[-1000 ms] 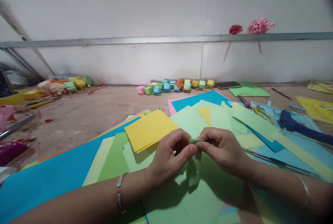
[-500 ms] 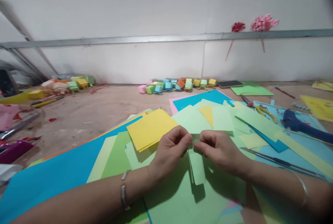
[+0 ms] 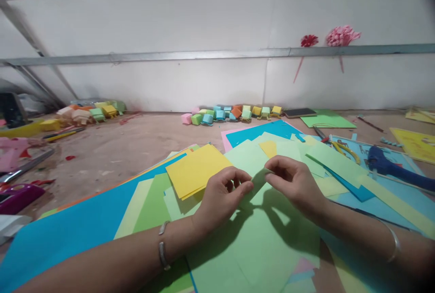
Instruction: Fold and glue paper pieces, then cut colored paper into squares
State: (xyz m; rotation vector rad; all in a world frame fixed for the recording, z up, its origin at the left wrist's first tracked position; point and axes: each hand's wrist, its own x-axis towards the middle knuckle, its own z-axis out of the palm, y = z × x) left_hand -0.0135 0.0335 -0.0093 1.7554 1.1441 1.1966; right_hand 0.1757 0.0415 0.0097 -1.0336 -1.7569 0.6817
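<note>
Between my hands stretches a small piece of pale green paper (image 3: 257, 186), tilted and seen in shade. My left hand (image 3: 224, 193) pinches its lower left end between thumb and fingers. At the upper right end, my right hand (image 3: 294, 182) grips the paper the same way. Beneath both hands lie large pale green sheets (image 3: 272, 247), with the hands' shadows falling on them. Left of my left hand rests a small stack of yellow paper (image 3: 197, 170). A yellow scrap (image 3: 268, 148) lies just beyond my right hand.
Blue sheets (image 3: 68, 234) fan out at left. Several small folded paper pieces (image 3: 220, 114) line the wall. A blue-handled tool (image 3: 397, 166) and yellow-handled pliers (image 3: 346, 150) lie at right. A purple object (image 3: 20, 196) sits at the left edge, and a phone (image 3: 300, 113) lies at the back.
The green paper has turned from hanging down below the fingers to slanting between the hands. My right hand has moved up and slightly right; the view has tilted up a little.
</note>
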